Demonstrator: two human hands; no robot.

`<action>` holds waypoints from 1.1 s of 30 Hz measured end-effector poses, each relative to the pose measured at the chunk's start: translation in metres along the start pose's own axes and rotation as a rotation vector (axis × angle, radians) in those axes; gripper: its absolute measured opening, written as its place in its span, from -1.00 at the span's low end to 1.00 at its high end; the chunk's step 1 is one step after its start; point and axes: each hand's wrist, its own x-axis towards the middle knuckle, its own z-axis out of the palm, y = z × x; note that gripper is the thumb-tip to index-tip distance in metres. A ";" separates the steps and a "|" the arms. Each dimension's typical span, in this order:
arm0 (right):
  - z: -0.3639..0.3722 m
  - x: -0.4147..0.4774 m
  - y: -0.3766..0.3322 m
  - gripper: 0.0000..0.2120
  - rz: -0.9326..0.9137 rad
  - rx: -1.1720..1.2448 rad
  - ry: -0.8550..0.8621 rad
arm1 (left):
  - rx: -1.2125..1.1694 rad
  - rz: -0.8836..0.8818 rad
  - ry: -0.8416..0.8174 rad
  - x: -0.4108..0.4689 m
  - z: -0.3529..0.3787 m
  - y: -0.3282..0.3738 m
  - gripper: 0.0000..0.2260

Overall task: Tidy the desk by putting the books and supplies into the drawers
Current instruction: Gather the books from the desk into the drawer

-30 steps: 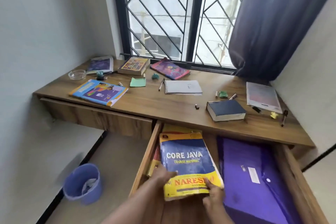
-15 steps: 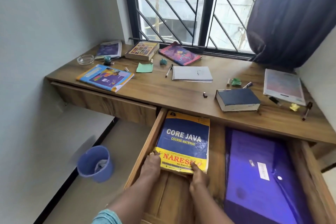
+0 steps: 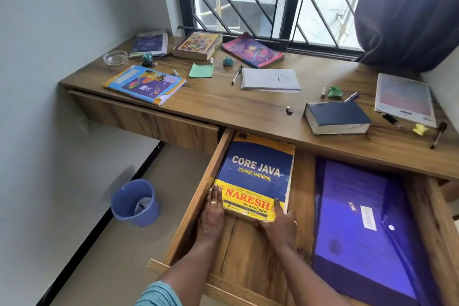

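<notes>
**Core Java book laid in the open drawer**

The Core Java course book (image 3: pixel 258 171) lies flat, cover up, in the left part of the open drawer (image 3: pixel 248 251), just beside the drawer's left wall. We see the left hand (image 3: pixel 213 208) with fingers straight, pressed along the book's near left edge. The right hand (image 3: pixel 280 223) lies over the near right corner with one finger stretched up the cover (whether the others curl under the edge we cannot tell). A purple folder (image 3: pixel 360 231) fills the drawer's right part, apart from the book. On the desk (image 3: pixel 248 112) above, we note a dark blue hardback (image 3: pixel 337 117), a white notepad (image 3: pixel 270 79) and a black pen (image 3: pixel 236 74). A blue bin (image 3: pixel 134 202) stands on the floor at left.
</notes>
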 end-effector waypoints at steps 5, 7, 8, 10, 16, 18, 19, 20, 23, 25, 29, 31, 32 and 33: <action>-0.002 -0.003 0.001 -0.25 -0.011 -0.064 0.013 | -0.119 -0.081 0.080 -0.002 0.002 0.009 -0.26; -0.001 -0.005 0.004 -0.25 -0.018 -0.105 -0.002 | -0.181 -0.118 0.099 -0.005 -0.002 0.011 -0.19; 0.000 -0.005 0.005 -0.24 -0.021 -0.127 -0.008 | -0.213 -0.120 0.101 -0.006 -0.002 0.011 -0.23; -0.002 -0.003 0.006 -0.24 -0.027 -0.168 -0.015 | -0.226 -0.115 0.151 -0.009 0.002 0.010 -0.36; -0.004 -0.010 -0.017 -0.19 0.079 -0.155 -0.046 | -0.234 -0.137 0.079 -0.005 -0.022 0.012 -0.46; -0.009 -0.012 -0.037 -0.18 0.083 -0.167 0.016 | -0.191 -0.034 0.112 0.002 -0.039 0.014 -0.51; -0.011 -0.011 -0.048 -0.21 0.063 -0.170 0.047 | -0.175 0.043 0.146 0.007 -0.051 0.014 -0.56; -0.012 -0.008 -0.060 -0.27 0.029 -0.169 0.073 | -0.169 0.107 0.179 0.014 -0.062 0.011 -0.65; -0.015 0.004 -0.097 -0.52 -0.044 -0.136 0.157 | -0.165 0.223 0.216 0.037 -0.096 0.000 -0.82; -0.016 0.014 -0.127 -0.60 -0.071 -0.107 0.209 | -0.173 0.228 0.278 0.051 -0.123 -0.014 -0.82; -0.010 0.032 -0.192 -0.63 -0.059 -0.101 0.246 | -0.219 0.244 0.255 0.088 -0.160 -0.056 -0.75; -0.003 0.041 -0.221 -0.64 -0.042 -0.060 0.277 | -0.208 0.228 0.230 0.104 -0.176 -0.081 -0.65; 0.002 0.045 -0.238 -0.64 -0.048 -0.039 0.292 | -0.203 0.219 0.217 0.114 -0.184 -0.096 -0.61; 0.008 0.050 -0.256 -0.65 -0.062 -0.033 0.305 | -0.197 0.220 0.226 0.126 -0.190 -0.112 -0.59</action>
